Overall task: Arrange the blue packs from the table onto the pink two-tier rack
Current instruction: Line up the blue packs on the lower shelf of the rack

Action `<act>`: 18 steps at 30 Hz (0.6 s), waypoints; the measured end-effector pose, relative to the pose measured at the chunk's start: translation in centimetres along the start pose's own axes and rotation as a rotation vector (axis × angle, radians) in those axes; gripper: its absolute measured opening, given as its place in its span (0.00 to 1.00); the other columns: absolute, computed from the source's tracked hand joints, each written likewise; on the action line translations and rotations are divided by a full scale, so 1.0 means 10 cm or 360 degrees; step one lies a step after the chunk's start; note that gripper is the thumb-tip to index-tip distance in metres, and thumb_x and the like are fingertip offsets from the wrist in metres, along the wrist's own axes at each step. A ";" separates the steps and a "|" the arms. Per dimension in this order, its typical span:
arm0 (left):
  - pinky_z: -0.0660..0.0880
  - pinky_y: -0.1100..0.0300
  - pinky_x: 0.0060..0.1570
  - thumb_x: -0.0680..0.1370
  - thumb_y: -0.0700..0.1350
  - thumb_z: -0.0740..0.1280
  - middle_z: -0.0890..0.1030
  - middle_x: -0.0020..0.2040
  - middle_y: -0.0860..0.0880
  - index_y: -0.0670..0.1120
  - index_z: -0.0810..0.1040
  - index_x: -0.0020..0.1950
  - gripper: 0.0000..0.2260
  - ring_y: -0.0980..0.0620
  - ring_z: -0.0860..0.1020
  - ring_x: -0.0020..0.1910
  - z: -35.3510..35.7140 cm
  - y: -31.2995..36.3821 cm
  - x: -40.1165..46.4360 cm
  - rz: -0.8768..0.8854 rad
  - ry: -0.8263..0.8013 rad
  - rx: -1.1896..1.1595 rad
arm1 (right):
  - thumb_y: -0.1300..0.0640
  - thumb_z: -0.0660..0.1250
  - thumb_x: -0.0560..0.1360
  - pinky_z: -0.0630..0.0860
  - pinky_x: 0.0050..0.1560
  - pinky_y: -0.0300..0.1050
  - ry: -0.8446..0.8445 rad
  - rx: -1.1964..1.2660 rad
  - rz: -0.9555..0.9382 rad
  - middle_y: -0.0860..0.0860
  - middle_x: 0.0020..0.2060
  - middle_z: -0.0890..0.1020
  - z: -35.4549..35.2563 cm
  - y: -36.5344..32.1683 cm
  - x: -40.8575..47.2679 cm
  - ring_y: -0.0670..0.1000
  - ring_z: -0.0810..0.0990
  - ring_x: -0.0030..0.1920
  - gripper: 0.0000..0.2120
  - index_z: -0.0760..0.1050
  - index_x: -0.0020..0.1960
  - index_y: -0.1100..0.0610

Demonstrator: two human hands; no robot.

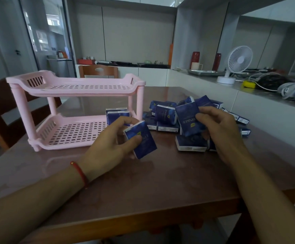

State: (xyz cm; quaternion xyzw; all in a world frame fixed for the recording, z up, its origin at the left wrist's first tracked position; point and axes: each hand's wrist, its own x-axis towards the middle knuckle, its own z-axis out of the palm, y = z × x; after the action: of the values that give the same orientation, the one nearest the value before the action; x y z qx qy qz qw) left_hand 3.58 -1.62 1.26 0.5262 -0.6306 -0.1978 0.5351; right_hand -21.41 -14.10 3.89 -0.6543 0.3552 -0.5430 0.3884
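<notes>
The pink two-tier rack (76, 88) stands on the table at the left. Two blue packs (117, 115) stand upright at the right end of its lower tier; the upper tier holds nothing. My left hand (111, 147) grips one blue pack (142, 140) just in front of the rack's right end. My right hand (219, 131) holds another blue pack (188, 118) upright above a loose pile of several blue packs (164, 118) on the table to the right of the rack.
The brown table (143, 191) has its front edge close to me. Wooden chairs (98, 70) stand behind and left of the rack. A counter on the right carries a white fan (238, 62), cables and a metal tray.
</notes>
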 end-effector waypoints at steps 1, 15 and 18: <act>0.82 0.46 0.39 0.78 0.43 0.69 0.83 0.53 0.52 0.54 0.76 0.58 0.11 0.46 0.85 0.44 0.01 0.01 0.00 -0.0016 0.0004 -0.0044 | 0.58 0.68 0.79 0.72 0.30 0.43 -0.0063 0.0065 0.0011 0.47 0.40 0.85 0.02 -0.01 -0.02 0.50 0.80 0.37 0.06 0.80 0.54 0.52; 0.82 0.48 0.44 0.73 0.37 0.73 0.84 0.51 0.53 0.53 0.67 0.66 0.27 0.48 0.83 0.45 -0.09 0.05 0.00 0.0098 -0.0053 0.0229 | 0.68 0.68 0.77 0.82 0.53 0.61 -0.1038 -0.0151 -0.0214 0.48 0.58 0.83 0.13 -0.09 -0.25 0.55 0.83 0.57 0.19 0.77 0.63 0.51; 0.79 0.51 0.39 0.74 0.42 0.74 0.82 0.37 0.49 0.55 0.72 0.64 0.22 0.49 0.80 0.36 -0.10 0.05 0.00 0.0125 -0.0066 0.0376 | 0.63 0.73 0.74 0.81 0.56 0.58 -0.1120 -0.0268 -0.0191 0.46 0.56 0.83 0.20 -0.08 -0.28 0.52 0.83 0.56 0.19 0.76 0.61 0.48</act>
State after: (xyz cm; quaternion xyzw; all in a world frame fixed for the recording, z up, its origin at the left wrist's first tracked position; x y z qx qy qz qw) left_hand 4.24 -1.16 2.04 0.5562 -0.6805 -0.1118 0.4637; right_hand -19.83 -11.05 3.19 -0.8505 0.2042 -0.2753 0.3990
